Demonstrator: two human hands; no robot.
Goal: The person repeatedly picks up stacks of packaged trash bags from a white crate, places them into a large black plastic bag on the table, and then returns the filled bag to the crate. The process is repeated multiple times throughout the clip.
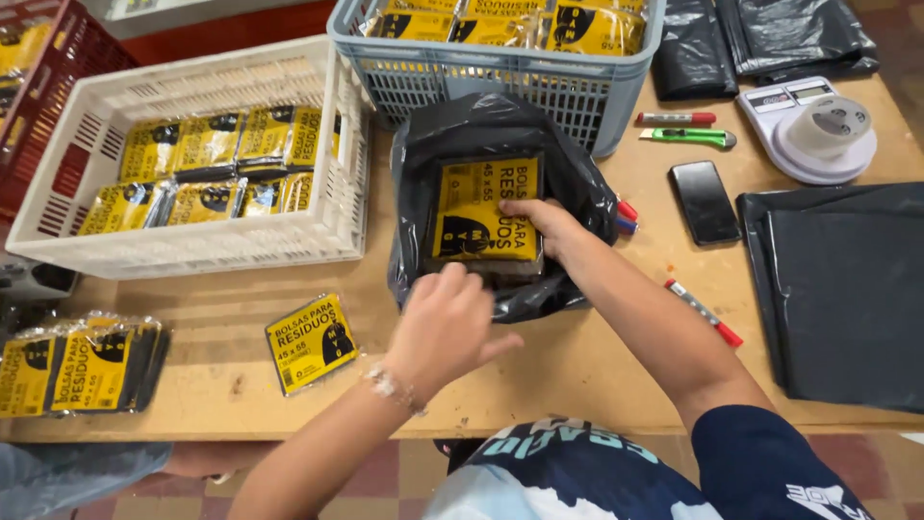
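Observation:
A black plastic bag lies open on the wooden table, with a stack of yellow-and-black packets inside it. My right hand rests on the right edge of the top packet, fingers pressed on it. My left hand is at the near edge of the stack, fingers curled at the bag's rim. Whether the left hand grips the bag or the packets is hidden by the hand itself.
A white crate and a grey crate hold more yellow packets. Loose packets and a pile lie at the left. A phone, markers, a cutter, a scale with tape and black sheets lie at the right.

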